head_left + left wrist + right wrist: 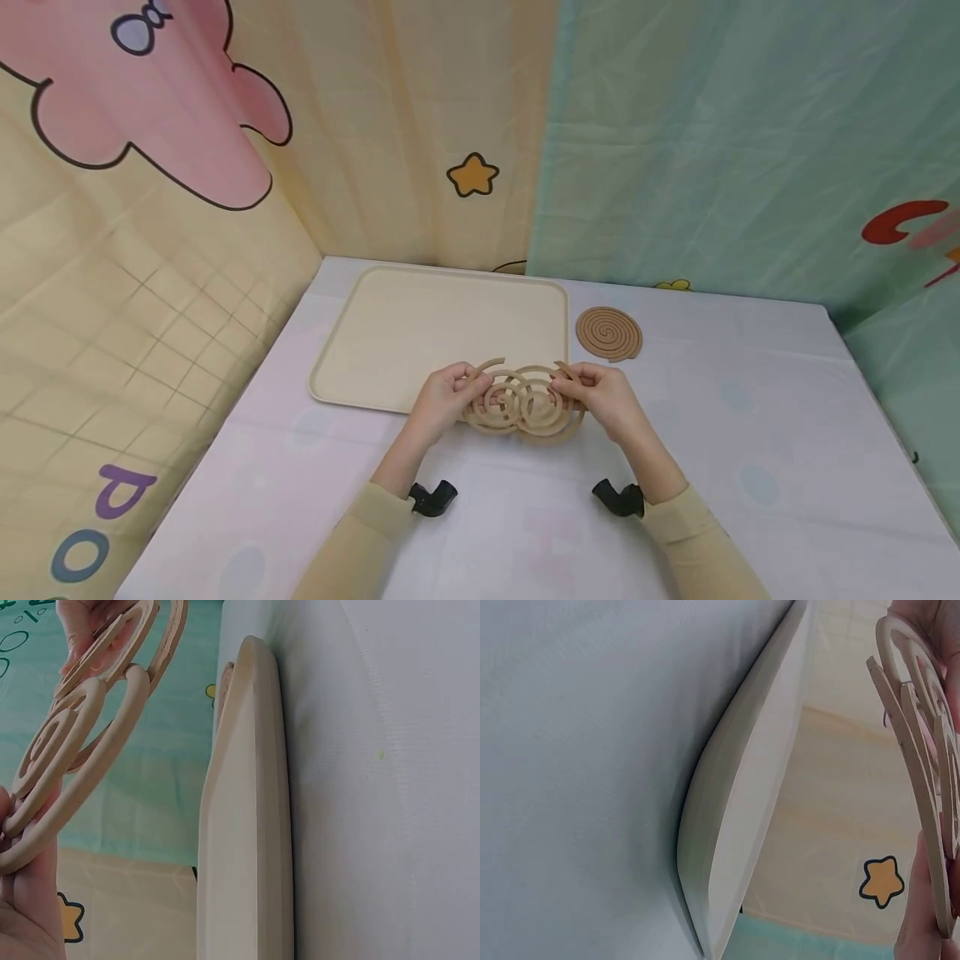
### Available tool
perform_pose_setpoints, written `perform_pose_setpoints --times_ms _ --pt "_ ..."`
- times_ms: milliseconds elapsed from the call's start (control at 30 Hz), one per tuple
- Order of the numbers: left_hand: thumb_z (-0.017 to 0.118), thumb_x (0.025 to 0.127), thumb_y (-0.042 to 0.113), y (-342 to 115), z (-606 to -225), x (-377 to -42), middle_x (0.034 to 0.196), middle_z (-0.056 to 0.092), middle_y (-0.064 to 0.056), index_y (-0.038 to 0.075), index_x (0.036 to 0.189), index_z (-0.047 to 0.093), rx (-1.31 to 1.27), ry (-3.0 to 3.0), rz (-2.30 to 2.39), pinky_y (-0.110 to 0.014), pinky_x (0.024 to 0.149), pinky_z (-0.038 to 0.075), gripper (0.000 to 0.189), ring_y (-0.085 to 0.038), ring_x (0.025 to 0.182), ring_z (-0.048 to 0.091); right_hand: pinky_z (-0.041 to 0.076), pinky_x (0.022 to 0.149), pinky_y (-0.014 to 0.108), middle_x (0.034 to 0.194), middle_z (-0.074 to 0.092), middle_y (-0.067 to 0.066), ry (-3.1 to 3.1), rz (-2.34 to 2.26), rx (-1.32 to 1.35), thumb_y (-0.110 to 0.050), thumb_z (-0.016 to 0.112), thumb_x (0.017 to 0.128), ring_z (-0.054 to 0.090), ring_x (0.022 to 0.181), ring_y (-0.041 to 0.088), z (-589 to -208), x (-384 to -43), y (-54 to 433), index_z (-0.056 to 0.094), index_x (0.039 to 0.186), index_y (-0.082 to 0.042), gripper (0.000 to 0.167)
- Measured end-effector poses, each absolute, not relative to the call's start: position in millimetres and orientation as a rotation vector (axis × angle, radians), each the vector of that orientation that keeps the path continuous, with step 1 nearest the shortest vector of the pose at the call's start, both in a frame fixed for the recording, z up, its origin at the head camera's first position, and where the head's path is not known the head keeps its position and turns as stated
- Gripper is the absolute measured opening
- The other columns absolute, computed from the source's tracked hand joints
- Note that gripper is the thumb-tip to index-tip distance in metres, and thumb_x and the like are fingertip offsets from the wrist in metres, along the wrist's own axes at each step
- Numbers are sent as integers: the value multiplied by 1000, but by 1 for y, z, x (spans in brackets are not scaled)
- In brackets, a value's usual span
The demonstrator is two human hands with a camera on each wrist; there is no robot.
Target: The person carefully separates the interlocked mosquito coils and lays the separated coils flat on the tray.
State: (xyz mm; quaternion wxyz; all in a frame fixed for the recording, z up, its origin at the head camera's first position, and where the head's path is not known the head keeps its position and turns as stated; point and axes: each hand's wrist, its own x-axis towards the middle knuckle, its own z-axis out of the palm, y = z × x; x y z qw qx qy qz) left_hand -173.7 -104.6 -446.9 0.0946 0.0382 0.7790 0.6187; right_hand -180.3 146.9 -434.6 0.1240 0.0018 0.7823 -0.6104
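A: Largest first. Backdrop?
B: A printed curtain (pixel 712 142), yellowish to the left, green to the right. In front of it, a table (pixel 757 450) under a pale cloth.

A: On the table?
B: A cream tray (pixel 457 312), lying flat toward the far side, left of centre.

A: The piece being worked?
B: Two pale coils (pixel 519 406), held up off the table, just over the tray's near right corner. They are spread sideways and overlap in the middle.

A: Hands?
B: Left hand (pixel 444 394) pinches the outer turns on its side; right hand (pixel 604 396) pinches the other side. Neither has let go.

A: Progress?
B: Partial, I judge. Done: outer turns drawn to either side. Left: the inner turns, which cross one another and are not yet apart. Whether they are threaded or merely stacked, I cannot tell.

A: Anything smaller?
B: One brown coil (pixel 609 333), flat on the table just beside the tray's right edge, turns close together. No hand touches it; its turns look unseparated.
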Motion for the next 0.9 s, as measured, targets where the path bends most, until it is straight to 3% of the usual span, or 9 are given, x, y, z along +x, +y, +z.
perform_pose_setpoints --times_ms 433,700,900 --pt "66 95 24 -106 -447 -170 69 70 -1 -1 93 64 -52 2212 2013 -21 57 47 25 -11 62 58 56 64 21 72 68 -4 2284 -1886 68 -17 70 92 61 65 6 -436 -178 144 67 108 7 29" --pt "63 97 24 -110 -447 -174 68 67 5 0 96 61 -118 2237 2127 -19 53 42 24 -8 58 52 57 64 19 76 69 -6 2192 -2075 79 -10 68 93 63 63 5 -437 -190 131 64 110 11 28" --pt "58 100 23 -113 -451 -165 81 70 2 -1 104 60 -197 2162 2166 -18 55 42 24 -6 63 53 56 62 19 75 69 -6 2135 -2122 133 -8 68 92 62 62 6 -444 -186 122 63 110 11 27"
